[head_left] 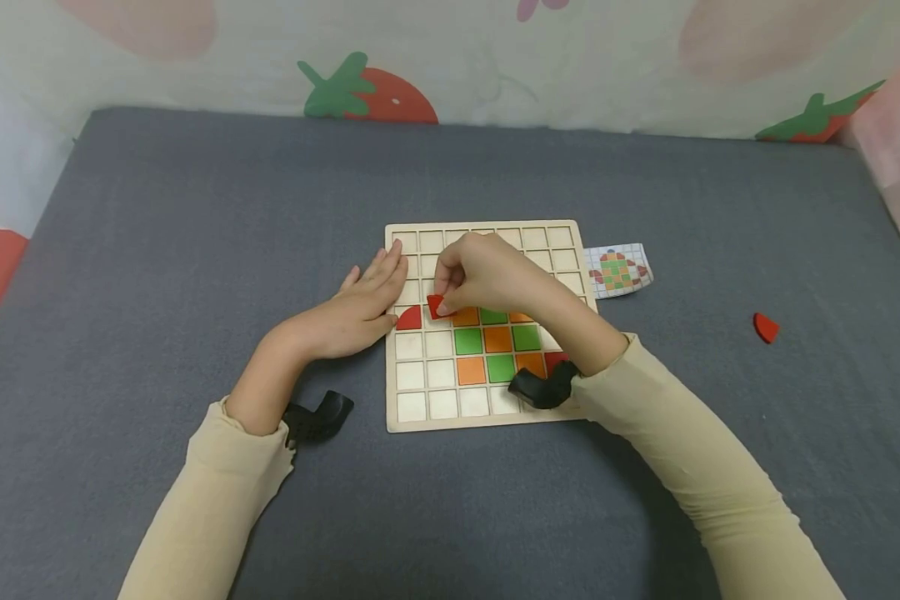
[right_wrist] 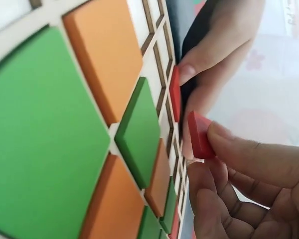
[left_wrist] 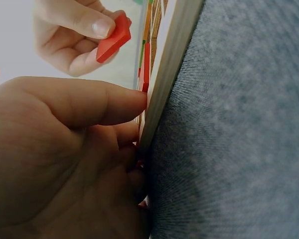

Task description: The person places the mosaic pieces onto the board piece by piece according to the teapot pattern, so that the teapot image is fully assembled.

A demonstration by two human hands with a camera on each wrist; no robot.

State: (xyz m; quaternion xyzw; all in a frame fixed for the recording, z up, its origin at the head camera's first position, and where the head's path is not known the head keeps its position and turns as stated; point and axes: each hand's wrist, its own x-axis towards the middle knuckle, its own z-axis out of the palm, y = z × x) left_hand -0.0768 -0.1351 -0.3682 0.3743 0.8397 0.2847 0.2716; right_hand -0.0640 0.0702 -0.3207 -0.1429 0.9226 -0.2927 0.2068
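My right hand [head_left: 487,271] pinches a small red tile [right_wrist: 199,135] between thumb and fingers, held over the left part of a wooden grid board [head_left: 412,422]. My left hand [head_left: 352,312] lies with fairly straight fingers along the board's left edge. Its thumb touches the edge beside a red quarter-round tile [head_left: 411,318] that sits in a left-column cell. Orange tiles [head_left: 498,339] and green tiles [head_left: 526,337] fill several middle cells in a chequered pattern. Another red tile [head_left: 555,361] lies at the lower right, partly covered by the black wrist strap.
A printed pattern card [head_left: 618,271] sticks out from the board's right side. Farther right, a loose red quarter-round tile [head_left: 766,327] lies on the grey cloth [head_left: 232,208]. Behind the table hangs a strawberry-print curtain [head_left: 570,75].
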